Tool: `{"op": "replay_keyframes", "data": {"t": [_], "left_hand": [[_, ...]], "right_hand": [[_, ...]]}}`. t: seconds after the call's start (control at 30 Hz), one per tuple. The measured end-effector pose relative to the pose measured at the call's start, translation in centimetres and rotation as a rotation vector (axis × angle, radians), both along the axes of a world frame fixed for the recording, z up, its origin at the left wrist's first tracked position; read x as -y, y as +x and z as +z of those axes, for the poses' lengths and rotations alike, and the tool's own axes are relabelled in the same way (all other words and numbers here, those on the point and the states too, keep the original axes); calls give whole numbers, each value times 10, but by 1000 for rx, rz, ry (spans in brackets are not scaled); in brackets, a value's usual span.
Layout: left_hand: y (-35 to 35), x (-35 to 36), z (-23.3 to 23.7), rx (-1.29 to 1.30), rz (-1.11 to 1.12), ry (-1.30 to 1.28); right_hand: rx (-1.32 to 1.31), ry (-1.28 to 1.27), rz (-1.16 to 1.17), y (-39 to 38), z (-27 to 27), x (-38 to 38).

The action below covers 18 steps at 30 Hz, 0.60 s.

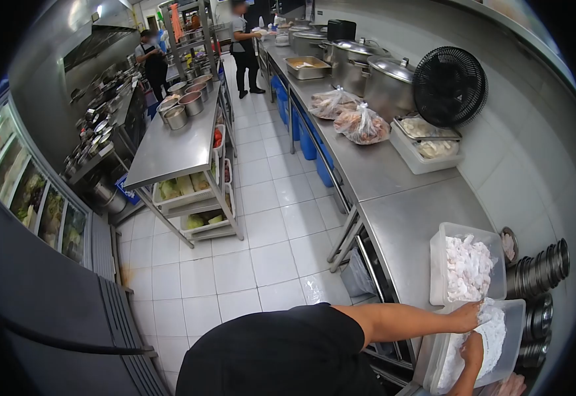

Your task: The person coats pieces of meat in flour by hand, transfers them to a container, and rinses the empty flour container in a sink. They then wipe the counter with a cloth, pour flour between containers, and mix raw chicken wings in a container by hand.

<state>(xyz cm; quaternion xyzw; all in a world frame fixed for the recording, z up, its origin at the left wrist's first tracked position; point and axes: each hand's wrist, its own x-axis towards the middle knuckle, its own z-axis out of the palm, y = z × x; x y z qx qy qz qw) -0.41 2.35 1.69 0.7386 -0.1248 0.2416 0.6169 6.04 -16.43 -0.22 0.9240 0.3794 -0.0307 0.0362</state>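
Observation:
My left hand (466, 317) reaches over a clear plastic tub (520, 323) of white powder (492, 343) that looks like flour. Its fingers are closed at a white-coated clump (488, 313) near the tub's far side; I cannot make out what is in the clump. Lower down, my right hand (473, 350) is in the same tub with its fingers curled down at the powder, their tips hidden. Just beyond stands a second plastic tub (438, 264), holding many white-coated pieces (467, 267) that look like floured meat.
Stacked metal bowls (539, 270) line the wall beside the tubs. Farther along the steel counter (393, 191) are a white container (426, 162), bagged meat (362, 125), large pots (388, 86) and a black fan (449, 86). A steel table (176, 145) and two people (243, 53) are across the aisle.

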Motion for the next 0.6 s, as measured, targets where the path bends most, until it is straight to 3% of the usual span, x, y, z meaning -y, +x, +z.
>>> {"op": "replay_keyframes", "data": {"t": [0.1, 0.2, 0.3, 0.33, 0.43, 0.5, 0.6], "left_hand": [[3, 0, 0, -41, -19, -37], [-10, -7, 14, 12, -27, -90], [-13, -10, 18, -3, -22, -72], [-14, -9, 19, -16, -17, -73], [-14, -9, 17, -10, 22, -58], [-7, 0, 10, 60, 75, -66], [-10, -4, 13, -28, 22, -98]], "right_hand": [[55, -14, 20, -17, 32, -12], [123, 15, -125, 15, 21, 12], [432, 335, 105, 40, -6, 41], [226, 127, -274, 13, 22, 18], [140, 196, -321, 10, 6, 17], [104, -96, -141, 29, 1, 26], [119, -230, -9, 64, -28, 46]]}}
